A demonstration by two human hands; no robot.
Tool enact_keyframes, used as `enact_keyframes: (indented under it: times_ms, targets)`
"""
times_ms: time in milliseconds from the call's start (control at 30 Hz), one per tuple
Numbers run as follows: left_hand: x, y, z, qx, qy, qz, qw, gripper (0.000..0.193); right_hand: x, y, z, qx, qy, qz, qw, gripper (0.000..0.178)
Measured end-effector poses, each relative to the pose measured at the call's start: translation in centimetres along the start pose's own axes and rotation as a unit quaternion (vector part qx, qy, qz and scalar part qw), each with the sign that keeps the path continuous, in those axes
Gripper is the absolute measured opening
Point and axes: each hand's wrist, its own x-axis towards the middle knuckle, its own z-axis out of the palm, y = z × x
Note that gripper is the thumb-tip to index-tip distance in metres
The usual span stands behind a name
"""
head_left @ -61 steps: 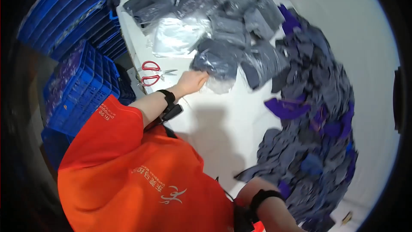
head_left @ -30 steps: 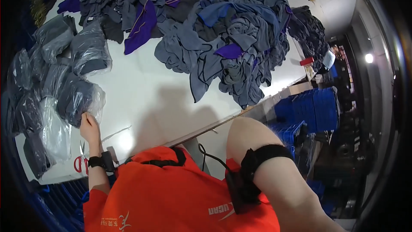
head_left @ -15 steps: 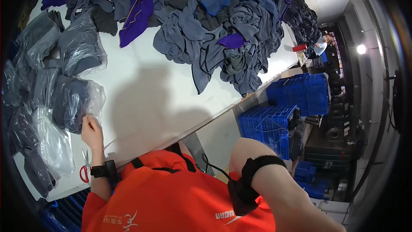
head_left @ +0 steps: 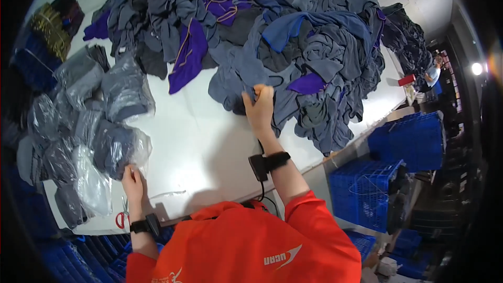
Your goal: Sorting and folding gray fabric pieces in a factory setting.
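Observation:
On the left of the white table, my left hand (head_left: pixel 133 182) pinches the near edge of a clear plastic bag (head_left: pixel 116 149) with dark grey folded cloth inside. My right hand (head_left: pixel 260 109) is farther forward, at the front of a large heap of grey cloths (head_left: pixel 230 68). Its fingers are curled on a grey cloth with a dark edge, and the exact grip is partly hidden. Purple cloth pieces (head_left: pixel 187 60) with yellow trim lie among the grey ones. Beside my left wrist are red-handled scissors (head_left: pixel 121 219), partly covered by the arm.
Several more bagged bundles (head_left: pixel 126 86) crowd the table's left side. Stacked dark and olive cloths (head_left: pixel 51 30) stand at the far left. Blue crates (head_left: pixel 361 188) line the right, below the table edge. Another person (head_left: pixel 433 75) is at the far right.
My right arm has swung from the lower right out over the table to the grey heap. My left hand stays at the bag. The view has shifted, showing more of the table's far left.

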Motion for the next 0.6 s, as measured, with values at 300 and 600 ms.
enact_keyframes:
  times_ms: [300,600]
  targets:
    - [-1.5,4.1,-5.5,0.150,0.070,0.059,0.984,0.048,1.3,6.4,0.1,-0.092,-0.119,0.070,0.986,0.015]
    - [4.0,21.4,-5.5,-0.167,-0.059,0.267,0.947,0.039,4.8,-9.0,-12.8,0.177,-0.030,-0.081,0.980,0.014]
